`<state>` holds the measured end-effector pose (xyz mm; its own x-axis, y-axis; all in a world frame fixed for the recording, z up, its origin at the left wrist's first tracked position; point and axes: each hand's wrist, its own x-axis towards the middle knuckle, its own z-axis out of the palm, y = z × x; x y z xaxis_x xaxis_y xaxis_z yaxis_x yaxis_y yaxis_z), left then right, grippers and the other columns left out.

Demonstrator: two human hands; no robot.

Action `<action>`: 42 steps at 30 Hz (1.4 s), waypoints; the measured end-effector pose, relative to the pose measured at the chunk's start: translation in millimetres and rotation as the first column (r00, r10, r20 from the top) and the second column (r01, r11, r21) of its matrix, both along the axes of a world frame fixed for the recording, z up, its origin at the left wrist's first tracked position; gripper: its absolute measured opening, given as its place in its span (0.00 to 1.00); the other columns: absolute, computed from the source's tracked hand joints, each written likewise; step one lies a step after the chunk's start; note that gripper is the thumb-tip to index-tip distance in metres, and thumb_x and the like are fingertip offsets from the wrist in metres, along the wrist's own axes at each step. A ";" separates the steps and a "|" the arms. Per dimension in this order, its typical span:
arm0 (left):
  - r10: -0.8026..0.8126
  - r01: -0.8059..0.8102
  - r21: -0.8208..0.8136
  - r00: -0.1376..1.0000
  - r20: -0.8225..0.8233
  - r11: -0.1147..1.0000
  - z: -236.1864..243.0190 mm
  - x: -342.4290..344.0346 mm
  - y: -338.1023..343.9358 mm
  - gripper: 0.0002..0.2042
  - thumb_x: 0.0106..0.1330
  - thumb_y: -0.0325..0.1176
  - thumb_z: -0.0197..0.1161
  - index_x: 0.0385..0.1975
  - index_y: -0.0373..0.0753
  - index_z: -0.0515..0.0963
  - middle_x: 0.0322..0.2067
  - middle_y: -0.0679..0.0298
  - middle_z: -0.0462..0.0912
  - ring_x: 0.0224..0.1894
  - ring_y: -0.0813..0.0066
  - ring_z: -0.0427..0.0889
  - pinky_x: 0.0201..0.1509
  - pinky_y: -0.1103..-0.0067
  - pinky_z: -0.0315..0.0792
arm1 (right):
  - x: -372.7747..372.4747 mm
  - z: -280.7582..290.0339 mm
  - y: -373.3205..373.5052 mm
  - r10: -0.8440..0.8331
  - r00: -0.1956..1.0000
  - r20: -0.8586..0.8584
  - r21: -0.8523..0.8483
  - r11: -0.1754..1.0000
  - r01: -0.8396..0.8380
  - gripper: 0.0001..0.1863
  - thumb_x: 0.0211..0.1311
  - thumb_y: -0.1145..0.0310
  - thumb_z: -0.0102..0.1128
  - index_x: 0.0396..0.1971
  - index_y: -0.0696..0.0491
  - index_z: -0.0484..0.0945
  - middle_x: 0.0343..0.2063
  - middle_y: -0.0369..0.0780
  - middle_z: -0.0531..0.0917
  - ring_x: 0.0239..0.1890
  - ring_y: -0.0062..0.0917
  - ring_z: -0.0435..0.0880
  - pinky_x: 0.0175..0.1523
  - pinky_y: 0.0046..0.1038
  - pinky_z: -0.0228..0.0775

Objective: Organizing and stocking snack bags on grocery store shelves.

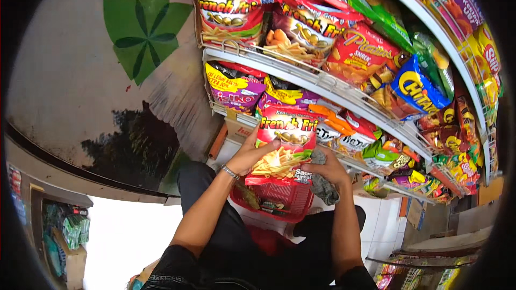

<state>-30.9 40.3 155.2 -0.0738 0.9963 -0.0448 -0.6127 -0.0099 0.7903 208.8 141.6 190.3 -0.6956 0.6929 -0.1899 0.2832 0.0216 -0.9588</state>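
I hold a red snack bag (285,145) upright before the shelves, its front with pictured fries facing me. My left hand (248,156) grips the bag's left side, thumb over the front. At the right edge, my right hand (330,170) pinches the bag with its thumb and also holds a crumpled grey cloth (324,187), which hangs below the palm. The fingers behind the bag are hidden. Under the bag, a red plastic basket (302,207) sits between my legs with some small items inside, partly covered.
A curved white wire-edged shelf unit (322,79) rises ahead and to the right, packed with colourful snack bags (231,11). At left stands a glossy panel (64,64) with a green leaf design. White floor tiles (376,220) show at right, a cabinet (70,236) at lower left.
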 end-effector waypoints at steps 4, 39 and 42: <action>0.019 -0.017 -0.042 0.999 0.048 0.999 8.5 5.4 -6.5 0.36 0.65 0.28 0.66 0.70 0.42 0.53 0.59 0.62 0.71 0.59 0.74 0.73 0.60 0.75 0.71 | 32.9 -5.7 -16.3 -0.188 0.982 -0.007 0.186 0.965 0.186 0.27 0.54 0.65 0.72 0.54 0.55 0.77 0.45 0.37 0.82 0.46 0.23 0.80 0.53 0.26 0.71; -0.530 -0.098 -0.521 -0.195 -0.825 0.848 -260.1 13.2 9.6 0.57 0.33 0.55 0.78 0.68 0.41 0.57 0.64 0.50 0.65 0.69 0.42 0.58 0.70 0.55 0.55 | 23.0 -197.5 -29.0 -0.272 0.741 0.614 0.487 0.869 -0.085 0.23 0.55 0.54 0.64 0.53 0.41 0.80 0.34 0.51 0.85 0.38 0.46 0.84 0.45 0.44 0.77; -0.326 0.017 -0.427 -0.620 -0.714 0.904 -322.1 14.6 -32.5 0.22 0.66 0.46 0.52 0.56 0.43 0.72 0.58 0.53 0.74 0.62 0.53 0.68 0.63 0.53 0.60 | 16.1 -215.7 -32.1 -0.310 0.655 0.689 0.431 0.902 -0.026 0.21 0.57 0.57 0.63 0.52 0.43 0.81 0.33 0.52 0.84 0.37 0.47 0.84 0.44 0.44 0.77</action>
